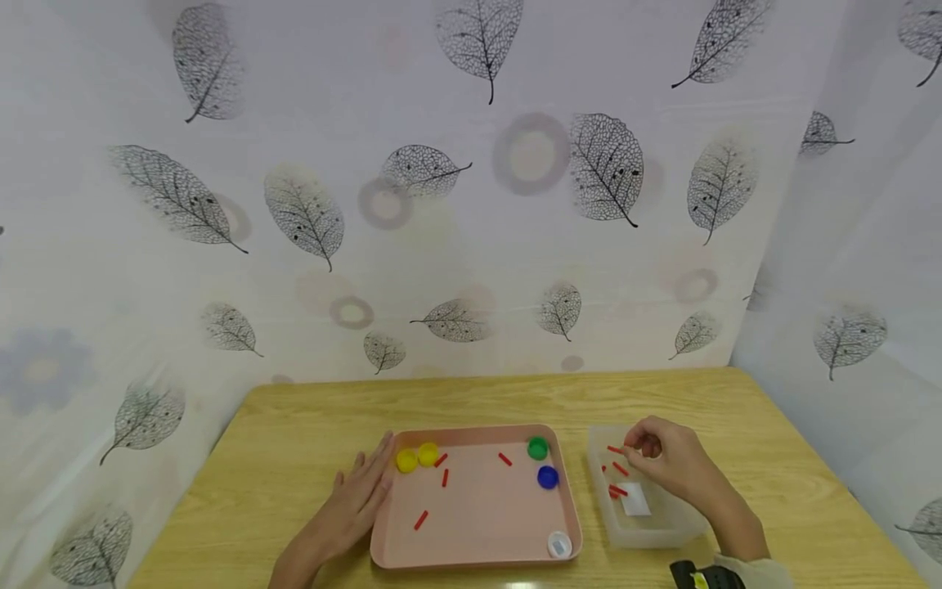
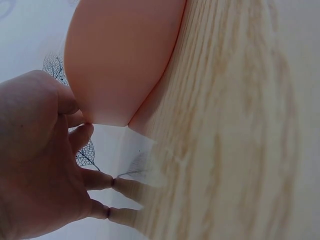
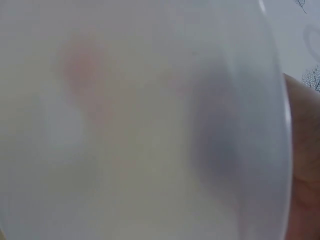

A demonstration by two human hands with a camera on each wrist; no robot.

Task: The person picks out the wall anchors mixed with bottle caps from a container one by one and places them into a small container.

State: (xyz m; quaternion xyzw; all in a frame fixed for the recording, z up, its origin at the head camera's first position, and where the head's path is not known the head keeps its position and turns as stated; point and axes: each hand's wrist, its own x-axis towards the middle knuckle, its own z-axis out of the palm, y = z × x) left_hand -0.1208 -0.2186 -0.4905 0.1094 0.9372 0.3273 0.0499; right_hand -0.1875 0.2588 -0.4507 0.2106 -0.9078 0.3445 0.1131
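Note:
My left hand point(image 1: 358, 499) lies with its fingers straight along the left rim of a pink tray point(image 1: 478, 556). In the left wrist view, the fingers point(image 2: 96, 178) are spread, and the fingertips meet the tray's outer wall point(image 2: 120, 65) and the wooden table. On the right, my right hand point(image 1: 673, 458) reaches over a translucent plastic box point(image 1: 655, 536). Its thumb and forefinger pinch the end of a short red stick point(image 1: 615, 449). Several more red sticks point(image 1: 621, 469) lie in the box beside a white square point(image 1: 635, 499). The box wall point(image 3: 150, 165) blurs most of the right wrist view.
In the tray are several loose red sticks point(image 1: 421, 520) and round caps: two yellow caps point(image 1: 406, 460) at the back left, a green cap point(image 1: 537, 447) and a blue cap point(image 1: 548, 477) at the right, and a white cap point(image 1: 559, 545) in the front right corner. Leaf-patterned cloth point(image 1: 471, 245) stands behind the table.

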